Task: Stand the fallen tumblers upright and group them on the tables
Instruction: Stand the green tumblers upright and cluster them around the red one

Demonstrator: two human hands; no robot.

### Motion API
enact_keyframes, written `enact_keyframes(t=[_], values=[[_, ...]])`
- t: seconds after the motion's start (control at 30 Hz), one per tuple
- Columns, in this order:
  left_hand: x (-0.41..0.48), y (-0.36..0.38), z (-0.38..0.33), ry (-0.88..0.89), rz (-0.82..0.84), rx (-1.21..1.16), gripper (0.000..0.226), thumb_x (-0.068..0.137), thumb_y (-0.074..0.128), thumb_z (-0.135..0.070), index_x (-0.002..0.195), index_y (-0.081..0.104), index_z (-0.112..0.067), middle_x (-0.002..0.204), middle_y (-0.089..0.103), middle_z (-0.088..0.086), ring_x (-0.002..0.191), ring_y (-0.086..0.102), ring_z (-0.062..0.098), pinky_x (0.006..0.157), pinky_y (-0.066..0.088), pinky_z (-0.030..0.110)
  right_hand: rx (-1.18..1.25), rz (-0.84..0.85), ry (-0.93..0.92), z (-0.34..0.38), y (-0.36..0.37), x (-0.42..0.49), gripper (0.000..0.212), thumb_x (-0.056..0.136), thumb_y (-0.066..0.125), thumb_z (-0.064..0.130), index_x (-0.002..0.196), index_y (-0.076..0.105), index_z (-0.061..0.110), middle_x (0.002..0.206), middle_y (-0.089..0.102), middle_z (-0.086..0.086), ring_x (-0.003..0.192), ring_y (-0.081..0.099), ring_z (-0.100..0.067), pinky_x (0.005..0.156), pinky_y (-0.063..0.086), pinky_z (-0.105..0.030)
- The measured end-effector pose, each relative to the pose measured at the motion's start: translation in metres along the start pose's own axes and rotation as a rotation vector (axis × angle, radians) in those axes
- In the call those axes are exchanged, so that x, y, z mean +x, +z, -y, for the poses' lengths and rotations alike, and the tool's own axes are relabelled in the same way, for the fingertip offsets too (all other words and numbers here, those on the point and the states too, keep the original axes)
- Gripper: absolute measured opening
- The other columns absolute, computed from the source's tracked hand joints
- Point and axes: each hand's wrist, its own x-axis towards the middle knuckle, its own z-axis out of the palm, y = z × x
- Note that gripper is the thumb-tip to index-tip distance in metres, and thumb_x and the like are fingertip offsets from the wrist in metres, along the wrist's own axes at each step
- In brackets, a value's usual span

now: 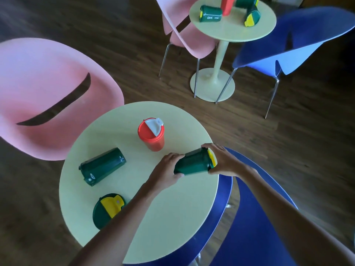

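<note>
Fingers of the left hand (166,169) and right hand (223,159) curl closed around a tilted green tumbler (194,163) on the near desk (172,208), among three green and one red tumbler (151,134) there.

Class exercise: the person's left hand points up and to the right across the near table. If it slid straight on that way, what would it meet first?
The left hand already touches the lying green tumbler at its base, so it would push that first. The right hand lies beyond, at the lid end.
</note>
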Motion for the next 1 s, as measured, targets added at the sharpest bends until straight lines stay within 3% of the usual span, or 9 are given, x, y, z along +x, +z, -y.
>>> enact_keyframes(t=[0.13, 0.3, 0.47, 0.57, 0.63, 0.8, 0.87, 0.97, 1.0], values=[[0.002, 0.000, -0.010, -0.049, 0.004, -0.031, 0.083, 0.066, 0.072, -0.027, 0.141, 0.035, -0.029, 0.115, 0.050, 0.001, 0.112, 0.049, 0.015, 0.091, 0.047, 0.032, -0.016, 0.026, -0.092, 0.015, -0.015, -0.004, 0.090, 0.063, 0.074, 0.018, 0.136, 0.028, 0.044, 0.136, 0.035, 0.014, 0.117, 0.043, -0.015, 0.091, 0.047, -0.034], [-0.002, 0.001, -0.014, -0.064, -0.053, -0.229, 0.076, 0.059, 0.076, -0.032, 0.129, 0.047, -0.034, 0.105, 0.056, -0.002, 0.098, 0.055, 0.010, 0.087, 0.052, 0.032, 0.047, -0.034, -0.134, 0.034, -0.027, -0.014, 0.088, 0.067, 0.072, 0.020, 0.137, 0.027, 0.050, 0.136, 0.037, 0.021, 0.116, 0.045, -0.009, 0.092, 0.045, -0.029], [-0.019, 0.005, -0.012, -0.091, -0.141, -0.470, 0.071, 0.059, 0.079, -0.020, 0.120, 0.053, -0.045, 0.107, 0.059, -0.001, 0.095, 0.060, 0.012, 0.078, 0.057, 0.035, 0.394, -0.160, 0.003, 0.029, -0.008, -0.025, 0.103, 0.062, 0.085, 0.024, 0.145, 0.024, 0.032, 0.141, 0.038, 0.011, 0.129, 0.038, -0.005, 0.104, 0.039, -0.028], [-0.027, 0.006, -0.011, -0.091, -0.131, -0.536, 0.068, 0.062, 0.079, -0.018, 0.123, 0.054, -0.033, 0.108, 0.059, 0.001, 0.095, 0.060, 0.014, 0.076, 0.058, 0.038, 0.596, -0.145, 0.113, 0.025, 0.011, -0.030, 0.103, 0.055, 0.088, 0.032, 0.141, 0.031, 0.030, 0.132, 0.050, 0.003, 0.122, 0.051, -0.016, 0.101, 0.047, -0.040], [-0.030, 0.008, -0.009, -0.105, -0.089, -0.562, 0.067, 0.064, 0.079, -0.016, 0.125, 0.053, -0.025, 0.108, 0.062, 0.000, 0.097, 0.061, 0.013, 0.080, 0.057, 0.035, 0.643, -0.156, 0.121, 0.026, 0.021, -0.032, 0.097, 0.057, 0.088, 0.028, 0.139, 0.036, 0.028, 0.124, 0.056, 0.002, 0.119, 0.054, -0.016, 0.097, 0.050, -0.036], [-0.033, 0.001, -0.018, -0.119, -0.020, -0.535, 0.052, 0.069, 0.077, -0.027, 0.117, 0.058, -0.027, 0.112, 0.065, -0.016, 0.110, 0.056, -0.003, 0.089, 0.039, 0.006, 0.568, -0.198, 0.082, 0.034, 0.025, -0.039, 0.090, 0.061, 0.088, 0.018, 0.137, 0.040, 0.026, 0.123, 0.055, 0.005, 0.116, 0.054, -0.010, 0.092, 0.050, -0.024], [-0.034, -0.006, -0.021, -0.120, -0.025, -0.529, 0.050, 0.068, 0.077, -0.030, 0.115, 0.059, -0.030, 0.108, 0.064, -0.021, 0.107, 0.055, -0.009, 0.088, 0.041, 0.007, 0.482, -0.203, 0.047, 0.040, 0.026, -0.043, 0.090, 0.060, 0.087, 0.019, 0.137, 0.040, 0.027, 0.125, 0.052, 0.007, 0.117, 0.049, -0.008, 0.097, 0.047, -0.021], [-0.036, -0.013, -0.023, -0.075, -0.015, -0.515, 0.063, 0.067, 0.081, -0.027, 0.124, 0.054, -0.025, 0.113, 0.064, -0.013, 0.106, 0.056, -0.004, 0.087, 0.047, 0.014, 0.405, -0.207, 0.002, 0.048, 0.027, -0.050, 0.089, 0.064, 0.084, 0.012, 0.139, 0.038, 0.024, 0.125, 0.046, 0.011, 0.114, 0.043, -0.004, 0.088, 0.038, 0.000], [-0.038, -0.014, -0.024, -0.064, -0.018, -0.507, 0.068, 0.067, 0.082, -0.027, 0.127, 0.052, -0.024, 0.116, 0.064, -0.010, 0.107, 0.056, -0.002, 0.086, 0.047, 0.015, 0.398, -0.208, -0.008, 0.051, 0.028, -0.052, 0.089, 0.065, 0.084, 0.011, 0.139, 0.037, 0.024, 0.125, 0.045, 0.011, 0.115, 0.042, -0.004, 0.091, 0.038, -0.003]])
